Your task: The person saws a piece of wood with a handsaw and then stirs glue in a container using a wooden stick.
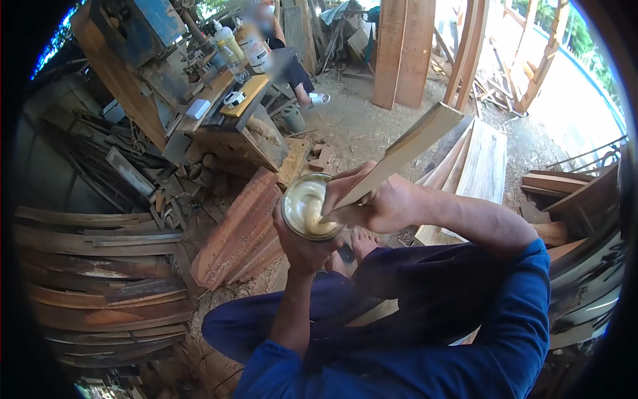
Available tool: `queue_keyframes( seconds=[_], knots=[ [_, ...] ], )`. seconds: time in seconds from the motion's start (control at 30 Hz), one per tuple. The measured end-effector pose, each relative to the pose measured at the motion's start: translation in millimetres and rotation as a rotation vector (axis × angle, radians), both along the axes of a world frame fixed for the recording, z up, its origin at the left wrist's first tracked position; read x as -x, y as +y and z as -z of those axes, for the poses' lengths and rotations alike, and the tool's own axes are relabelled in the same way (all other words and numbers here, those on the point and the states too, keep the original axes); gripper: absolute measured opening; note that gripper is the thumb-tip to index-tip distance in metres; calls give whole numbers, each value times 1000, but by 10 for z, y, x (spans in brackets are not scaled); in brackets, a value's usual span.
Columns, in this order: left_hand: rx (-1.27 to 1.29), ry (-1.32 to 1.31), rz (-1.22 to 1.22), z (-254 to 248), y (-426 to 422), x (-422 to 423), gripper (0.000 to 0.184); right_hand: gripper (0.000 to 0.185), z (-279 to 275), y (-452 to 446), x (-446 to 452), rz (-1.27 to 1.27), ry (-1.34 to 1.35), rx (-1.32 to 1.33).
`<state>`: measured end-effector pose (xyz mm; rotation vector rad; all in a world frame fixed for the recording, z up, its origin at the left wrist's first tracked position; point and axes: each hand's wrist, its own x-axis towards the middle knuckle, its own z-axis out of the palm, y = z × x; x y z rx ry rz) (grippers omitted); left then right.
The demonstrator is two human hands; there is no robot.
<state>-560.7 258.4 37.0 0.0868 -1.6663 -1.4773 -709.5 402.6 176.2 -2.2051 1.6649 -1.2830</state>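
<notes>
My left hand [300, 249] is wrapped round a round open can [286, 216] from below and tips its mouth up toward me. Inside lies a pale cream-coloured paste [304, 199], glossy and swirled. A long flat strip of wood [415, 144] is gripped in my right hand [382, 207]. Its lower end reaches to the can's mouth and its upper end points away to the upper right. The fingers of my right hand cover part of the can's right rim. Where exactly the strip's tip meets the paste is partly hidden.
Reddish wooden boards [242, 229] lean left of my feet, and pale boards [482, 166] lie to the right. A workbench [259, 136] carries a tape measure [234, 99] and bottles [228, 46]. Another person [286, 66] sits behind it. Stacked planks [100, 272] fill the left.
</notes>
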Motion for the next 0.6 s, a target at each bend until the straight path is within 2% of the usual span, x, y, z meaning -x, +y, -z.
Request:
queue_keyframes(
  seconds=[0.07, 0.1, 0.13, 0.2, 0.27, 0.33, 0.37, 0.4, 0.43, 0.47, 0.5, 0.53, 0.57, 0.6],
  knots=[
    [352, -74, -125, -6, 11, -34, 124, 13, -57, -26, -32, 32, -29, 99],
    [284, 13, -68, -48, 30, 11, 127, 11, -54, -36, 78, 116, -224, -3],
    [278, -8, -68, -67, 9, -33, 127, 11, -64, -16, 110, 198, -415, -112],
    [68, 37, -16, -81, -82, -39, 127, 11, -109, 55, 73, 193, -406, -183],
    [39, -13, -48, -11, -94, -122, 126, 11, -73, 17, -96, -30, -107, -74],
    [365, 4, -97, -5, -63, -87, 127, 12, 11, -66, -77, -79, -119, 6],
    [179, 3, -9, -35, -2, -97, 129, 11, 21, -53, -35, 25, -267, -15],
    [248, -16, -62, 7, -16, -167, 129, 10, -3, -42, 43, 129, -400, -32],
    [329, 19, -119, 22, -68, -108, 129, 9, 21, 12, 72, 214, -129, 52],
    [290, 81, -82, -162, -29, -42, 128, 11, -3, 22, 88, 132, -47, 40],
    [243, 47, -58, -225, -49, -26, 137, 18, -93, 51, 77, -7, -44, 10],
    [270, -23, -98, -152, -161, -62, 135, 18, -172, 48, 17, -100, -50, -15],
    [275, -56, -198, -55, -146, -85, 135, 17, -218, 96, -59, -104, -124, -95],
    [288, -35, -191, -36, -144, -113, 135, 17, -226, 92, -70, -94, -106, -80]
  ],
)
